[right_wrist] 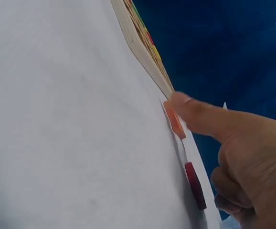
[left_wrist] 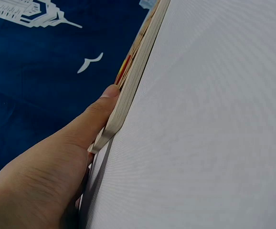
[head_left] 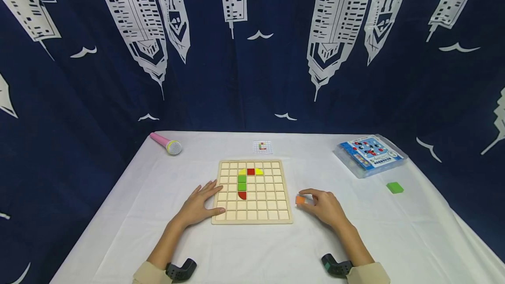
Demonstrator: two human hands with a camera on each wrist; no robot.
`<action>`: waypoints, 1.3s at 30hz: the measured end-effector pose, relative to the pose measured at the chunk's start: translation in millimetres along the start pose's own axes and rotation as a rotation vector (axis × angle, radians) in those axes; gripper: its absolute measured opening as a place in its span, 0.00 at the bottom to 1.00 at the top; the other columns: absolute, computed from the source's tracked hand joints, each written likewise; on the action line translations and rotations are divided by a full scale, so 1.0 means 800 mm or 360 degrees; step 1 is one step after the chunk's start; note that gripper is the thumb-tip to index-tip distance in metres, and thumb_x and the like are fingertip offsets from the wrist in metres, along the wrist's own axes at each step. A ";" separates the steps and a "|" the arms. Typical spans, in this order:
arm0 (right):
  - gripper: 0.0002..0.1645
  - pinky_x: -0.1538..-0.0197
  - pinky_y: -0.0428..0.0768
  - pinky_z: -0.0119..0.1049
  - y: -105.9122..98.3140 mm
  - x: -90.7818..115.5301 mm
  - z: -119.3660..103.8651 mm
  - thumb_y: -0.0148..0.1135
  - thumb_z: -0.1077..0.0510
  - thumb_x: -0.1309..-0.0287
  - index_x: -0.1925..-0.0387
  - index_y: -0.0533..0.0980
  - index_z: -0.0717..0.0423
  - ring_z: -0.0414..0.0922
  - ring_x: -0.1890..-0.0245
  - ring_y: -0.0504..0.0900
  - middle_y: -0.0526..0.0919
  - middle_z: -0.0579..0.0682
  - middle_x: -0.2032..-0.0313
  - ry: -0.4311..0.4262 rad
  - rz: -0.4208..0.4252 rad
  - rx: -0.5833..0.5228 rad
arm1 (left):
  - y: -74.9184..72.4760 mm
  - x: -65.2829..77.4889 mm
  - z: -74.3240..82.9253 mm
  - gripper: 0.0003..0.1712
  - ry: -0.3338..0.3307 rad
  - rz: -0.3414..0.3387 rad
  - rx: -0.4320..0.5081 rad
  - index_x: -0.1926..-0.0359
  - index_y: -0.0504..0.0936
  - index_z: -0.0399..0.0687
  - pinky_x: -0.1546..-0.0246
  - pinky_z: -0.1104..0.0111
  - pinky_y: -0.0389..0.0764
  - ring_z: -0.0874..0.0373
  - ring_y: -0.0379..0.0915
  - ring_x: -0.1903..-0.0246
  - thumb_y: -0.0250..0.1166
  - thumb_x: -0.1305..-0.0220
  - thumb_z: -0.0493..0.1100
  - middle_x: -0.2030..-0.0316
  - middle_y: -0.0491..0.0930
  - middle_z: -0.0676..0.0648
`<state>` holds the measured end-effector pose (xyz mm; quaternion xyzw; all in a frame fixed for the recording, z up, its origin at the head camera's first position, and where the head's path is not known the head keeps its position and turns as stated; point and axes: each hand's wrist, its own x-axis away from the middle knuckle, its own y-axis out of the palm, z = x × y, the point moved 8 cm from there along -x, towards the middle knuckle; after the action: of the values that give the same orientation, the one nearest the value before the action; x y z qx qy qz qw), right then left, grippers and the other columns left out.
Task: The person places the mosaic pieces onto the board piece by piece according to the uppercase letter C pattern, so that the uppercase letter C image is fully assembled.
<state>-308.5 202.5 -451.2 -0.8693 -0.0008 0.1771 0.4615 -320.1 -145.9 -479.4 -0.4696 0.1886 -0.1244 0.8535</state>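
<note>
A wooden grid board (head_left: pixel 268 212) lies mid-table, bearing a red square tile (head_left: pixel 250 172) between two yellow rounded tiles, two green squares (head_left: pixel 242 182) below on the left, and a red rounded tile (head_left: pixel 242 195) under them. My left hand (head_left: pixel 200 204) rests on the board's left edge, fingers spread and thumb near the front corner. Just right of the board, my right hand (head_left: pixel 324 207) pinches an orange tile (head_left: pixel 300 200) between thumb and index finger. In the right wrist view a dark red piece (right_wrist: pixel 195 186) lies beside that hand; the head view hides it.
Behind the board lies a small pattern card (head_left: pixel 262 147). A pink toy microphone (head_left: pixel 165 143) is at the back left. At the right are a clear plastic case (head_left: pixel 371 154) with a blue printed sheet and a green tile (head_left: pixel 395 187). A dark blue curtain (head_left: pixel 244 82) hangs behind the table.
</note>
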 end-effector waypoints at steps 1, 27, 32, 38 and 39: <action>0.20 0.85 0.52 0.28 0.000 0.002 0.004 0.73 0.47 0.58 0.61 0.83 0.49 0.36 0.88 0.51 0.58 0.40 0.91 0.0002 -0.0019 0.0012 | 0.000 0.000 0.000 0.46 0.0002 0.0005 -0.0002 0.36 0.68 0.47 0.33 0.52 0.44 0.49 0.47 0.33 0.65 0.52 0.67 0.33 0.57 0.44; 0.17 0.84 0.52 0.26 0.090 -0.044 -0.120 0.68 0.47 0.51 0.60 0.82 0.50 0.33 0.88 0.49 0.57 0.36 0.92 -0.0291 -0.0125 -0.0134 | -0.001 0.000 0.004 0.46 -0.0018 -0.0022 0.0053 0.37 0.68 0.47 0.33 0.52 0.41 0.48 0.47 0.32 0.66 0.52 0.66 0.33 0.56 0.44; 0.16 0.84 0.50 0.27 0.097 -0.048 -0.128 0.68 0.46 0.51 0.60 0.82 0.48 0.34 0.87 0.46 0.55 0.36 0.93 -0.0305 -0.0119 -0.0098 | -0.002 0.001 0.004 0.45 -0.0002 -0.0009 0.0034 0.37 0.69 0.47 0.33 0.52 0.42 0.48 0.47 0.33 0.66 0.52 0.65 0.33 0.57 0.44; 0.18 0.84 0.50 0.27 0.094 -0.046 -0.125 0.68 0.46 0.52 0.59 0.82 0.48 0.33 0.87 0.47 0.56 0.36 0.92 -0.0300 -0.0122 -0.0106 | -0.003 0.000 0.004 0.45 0.0006 0.0001 0.0041 0.37 0.69 0.47 0.33 0.52 0.43 0.47 0.48 0.33 0.66 0.52 0.65 0.33 0.57 0.43; 0.18 0.84 0.51 0.27 0.092 -0.045 -0.123 0.69 0.46 0.52 0.59 0.82 0.49 0.33 0.87 0.47 0.56 0.36 0.92 -0.0296 -0.0123 -0.0123 | -0.002 0.000 0.004 0.45 0.0000 -0.0005 0.0045 0.37 0.69 0.47 0.33 0.52 0.43 0.48 0.48 0.33 0.66 0.52 0.66 0.33 0.57 0.44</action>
<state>-324.1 75.6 -448.6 -0.8656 -0.0840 0.2391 0.4320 -318.8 -144.5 -476.2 -0.4578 0.1862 -0.1284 0.8598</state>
